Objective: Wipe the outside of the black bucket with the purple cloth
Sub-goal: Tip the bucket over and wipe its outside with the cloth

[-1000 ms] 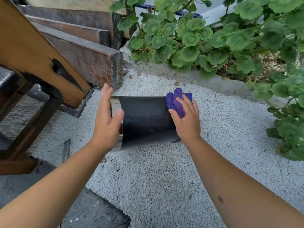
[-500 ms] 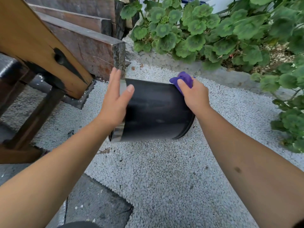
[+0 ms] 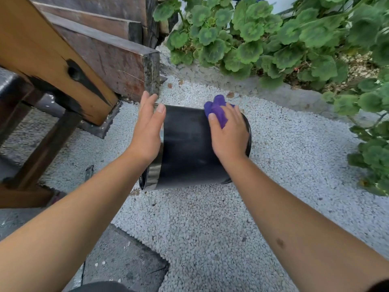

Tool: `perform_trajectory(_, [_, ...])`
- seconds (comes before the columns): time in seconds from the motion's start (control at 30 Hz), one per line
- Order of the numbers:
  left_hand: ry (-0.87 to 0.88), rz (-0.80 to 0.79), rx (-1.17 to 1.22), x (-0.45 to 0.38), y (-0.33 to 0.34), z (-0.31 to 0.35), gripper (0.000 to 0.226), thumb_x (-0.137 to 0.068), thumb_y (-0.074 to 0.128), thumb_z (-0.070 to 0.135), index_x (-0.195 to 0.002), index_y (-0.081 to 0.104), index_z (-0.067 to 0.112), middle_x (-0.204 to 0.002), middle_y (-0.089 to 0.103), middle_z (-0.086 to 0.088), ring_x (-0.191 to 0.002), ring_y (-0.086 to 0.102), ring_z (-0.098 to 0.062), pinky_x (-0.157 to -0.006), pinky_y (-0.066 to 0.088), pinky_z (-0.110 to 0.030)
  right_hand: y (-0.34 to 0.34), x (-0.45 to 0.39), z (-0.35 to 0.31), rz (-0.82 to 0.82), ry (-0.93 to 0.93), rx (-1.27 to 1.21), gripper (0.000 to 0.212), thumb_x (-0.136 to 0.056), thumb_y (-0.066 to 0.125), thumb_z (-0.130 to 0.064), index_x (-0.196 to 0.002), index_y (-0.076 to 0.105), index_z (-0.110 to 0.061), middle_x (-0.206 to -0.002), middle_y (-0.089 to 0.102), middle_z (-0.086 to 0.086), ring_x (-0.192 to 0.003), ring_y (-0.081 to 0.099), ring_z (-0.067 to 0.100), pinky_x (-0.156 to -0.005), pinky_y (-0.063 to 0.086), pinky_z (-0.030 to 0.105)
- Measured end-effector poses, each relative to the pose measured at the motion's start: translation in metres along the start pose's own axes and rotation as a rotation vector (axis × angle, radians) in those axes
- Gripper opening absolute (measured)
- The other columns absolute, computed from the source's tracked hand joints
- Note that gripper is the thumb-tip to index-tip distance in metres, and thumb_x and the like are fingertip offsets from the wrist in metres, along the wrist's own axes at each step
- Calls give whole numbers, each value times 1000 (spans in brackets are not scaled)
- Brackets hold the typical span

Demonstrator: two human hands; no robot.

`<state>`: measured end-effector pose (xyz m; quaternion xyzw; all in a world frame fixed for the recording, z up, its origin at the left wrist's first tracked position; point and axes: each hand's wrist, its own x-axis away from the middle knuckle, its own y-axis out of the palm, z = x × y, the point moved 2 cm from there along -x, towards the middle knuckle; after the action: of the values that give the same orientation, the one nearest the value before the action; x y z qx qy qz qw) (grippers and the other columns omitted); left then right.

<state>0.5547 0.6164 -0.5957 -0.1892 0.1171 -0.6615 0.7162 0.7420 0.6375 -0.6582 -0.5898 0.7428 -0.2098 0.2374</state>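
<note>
The black bucket [image 3: 189, 148] lies on its side on white gravel, its shiny rim to the left and its base to the right. My left hand [image 3: 148, 131] rests flat against the rim end, fingers straight and together, steadying it. My right hand [image 3: 229, 135] presses the crumpled purple cloth [image 3: 216, 111] onto the upper side of the bucket near its base. Part of the cloth sticks out beyond my fingers; the remainder is hidden under my palm.
Wooden beams [image 3: 101, 51] and a slanted timber post [image 3: 48, 60] stand close on the left. Leafy green plants [image 3: 273, 39] line a concrete kerb behind and to the right. White gravel [image 3: 210, 228] spreads around the bucket, with a dark paving slab [image 3: 117, 262] at the lower left.
My right hand with the cloth has slid from the bucket's far top edge down onto its upper side. My left hand stays on the rim. The view has shifted slightly.
</note>
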Motion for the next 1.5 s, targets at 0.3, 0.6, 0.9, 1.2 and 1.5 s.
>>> perform_trajectory(0.3, [-17,96,1,-7,3,1,77,-88,30,56,-150,28,11,-164,12,0,-150,9,-9,-124,7,-37,42,65,-66,54,-418,-153,42,-85,57,-25,-120,63,-4,-141,50,23,-138,34,44,-110,30,56])
perform_trajectory(0.6, [41,117,-212,-2,2,-1,72,-94,20,51,-151,29,8,-164,15,-4,-150,11,-14,-119,7,-24,19,36,8,42,-126,-25,49,-89,48,-49,-128,55,-21,-153,41,6,-146,23,27,-115,15,55])
perform_trajectory(0.9, [61,87,-258,2,6,0,77,-93,11,59,-153,24,12,-165,8,-2,-151,3,-13,-118,2,-26,-8,9,69,24,140,-159,49,-94,51,-45,-139,47,-25,-159,26,-6,-147,20,17,-117,21,39])
perform_trajectory(1.2, [157,-224,-190,2,-15,-2,92,-89,21,75,-156,8,14,-165,5,-2,-152,5,-12,-124,7,-39,-12,-11,80,10,221,-213,53,-90,56,-45,-137,49,-21,-151,42,-2,-133,44,18,-111,34,34])
perform_trajectory(1.5, [97,-345,-169,53,16,-41,51,-105,29,30,-154,16,34,-162,23,9,-151,12,-12,-124,13,-35,-19,-25,89,-9,350,-208,60,-89,53,-50,-144,43,-27,-141,53,1,-126,51,22,-108,39,42])
